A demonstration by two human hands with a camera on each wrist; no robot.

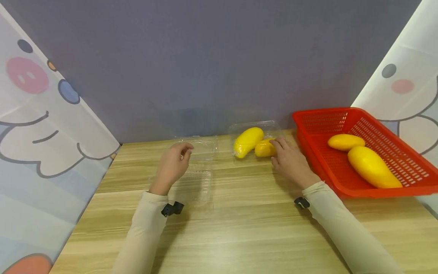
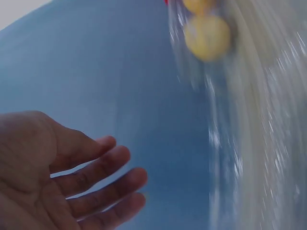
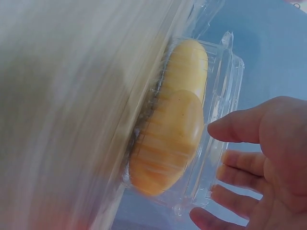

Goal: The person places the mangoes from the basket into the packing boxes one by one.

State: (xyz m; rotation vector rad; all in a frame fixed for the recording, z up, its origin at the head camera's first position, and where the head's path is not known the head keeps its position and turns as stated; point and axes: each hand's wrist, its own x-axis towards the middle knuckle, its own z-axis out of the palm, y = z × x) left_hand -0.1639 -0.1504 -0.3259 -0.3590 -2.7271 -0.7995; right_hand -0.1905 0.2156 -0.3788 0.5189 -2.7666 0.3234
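Two yellow mangoes, a larger one (image 1: 248, 141) and a smaller one (image 1: 264, 147), lie side by side in a clear plastic clamshell box (image 3: 233, 79) near the back wall. Over the smaller mango's right end is my right hand (image 1: 291, 160); in the right wrist view its fingers are spread beside the box, with nothing gripped. My left hand (image 1: 172, 163) hovers above a second clear clamshell box (image 1: 206, 182), which lies unfolded on the table. Its fingers bend loosely around nothing, as the left wrist view (image 2: 72, 177) also shows.
At the right a red plastic basket (image 1: 316, 167) holds two more mangoes (image 1: 373, 167). The wooden table (image 1: 239, 228) ends at a grey back wall (image 1: 212, 68). Cartoon-printed curtains (image 1: 41, 114) stand at both sides.
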